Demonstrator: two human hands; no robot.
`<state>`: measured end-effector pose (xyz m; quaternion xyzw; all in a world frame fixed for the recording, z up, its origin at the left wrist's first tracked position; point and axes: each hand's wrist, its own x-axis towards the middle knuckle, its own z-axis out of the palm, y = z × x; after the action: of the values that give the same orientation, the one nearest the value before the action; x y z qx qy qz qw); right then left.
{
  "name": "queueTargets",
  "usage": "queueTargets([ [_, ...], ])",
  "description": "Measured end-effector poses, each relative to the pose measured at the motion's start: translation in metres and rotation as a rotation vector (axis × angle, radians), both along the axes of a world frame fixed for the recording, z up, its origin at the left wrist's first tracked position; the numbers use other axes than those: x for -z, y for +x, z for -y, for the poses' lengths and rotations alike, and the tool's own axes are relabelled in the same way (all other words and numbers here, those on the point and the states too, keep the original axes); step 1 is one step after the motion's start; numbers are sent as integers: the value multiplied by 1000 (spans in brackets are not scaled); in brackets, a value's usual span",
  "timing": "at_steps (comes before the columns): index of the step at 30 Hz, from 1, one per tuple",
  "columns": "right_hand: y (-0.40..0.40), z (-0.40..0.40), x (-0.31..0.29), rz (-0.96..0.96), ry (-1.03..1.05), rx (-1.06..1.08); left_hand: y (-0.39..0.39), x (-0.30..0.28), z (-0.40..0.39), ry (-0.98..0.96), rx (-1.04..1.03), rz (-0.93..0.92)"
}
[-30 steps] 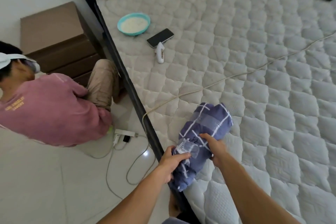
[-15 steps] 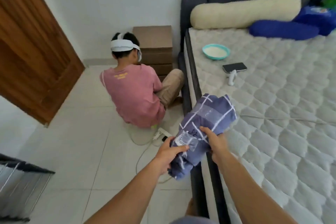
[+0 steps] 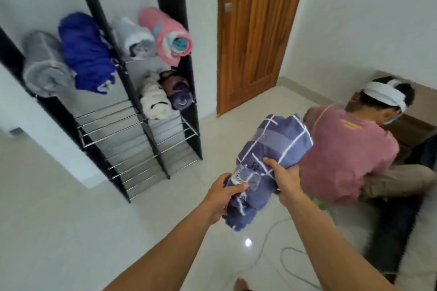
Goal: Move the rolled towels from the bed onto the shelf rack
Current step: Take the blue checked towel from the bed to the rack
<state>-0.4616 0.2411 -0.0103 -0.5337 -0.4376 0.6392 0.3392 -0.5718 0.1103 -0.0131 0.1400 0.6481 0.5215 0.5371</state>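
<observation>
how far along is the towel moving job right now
Done: six rolled towels already lie on the shelf rack. In hand: the blue checked towel is held by the left hand and right hand, in the air short of the rack. Left: setting it on a bare lower shelf. The bed is out of view, so any remaining towels cannot be counted.

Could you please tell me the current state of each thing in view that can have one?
Checked blue towel: rolled, held off the floor.
Left hand: gripping the towel's near end.
Right hand: gripping the towel's middle.
Shelf rack: upper shelves hold rolled towels, lower bare.
Door: shut.
</observation>
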Motion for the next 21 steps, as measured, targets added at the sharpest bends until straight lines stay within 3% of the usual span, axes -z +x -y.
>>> queueTargets([
  [11, -298, 40, 29, 118, 83, -622, -197, 32, 73, -67, -609, 136],
  [14, -359, 40, 36, 100, 83, -746, -234, 37, 75, -52, -736, 186],
  [21, -449, 43, 58, 332, 119, -956, -288, 52, 69, -51, -879, 342],
])
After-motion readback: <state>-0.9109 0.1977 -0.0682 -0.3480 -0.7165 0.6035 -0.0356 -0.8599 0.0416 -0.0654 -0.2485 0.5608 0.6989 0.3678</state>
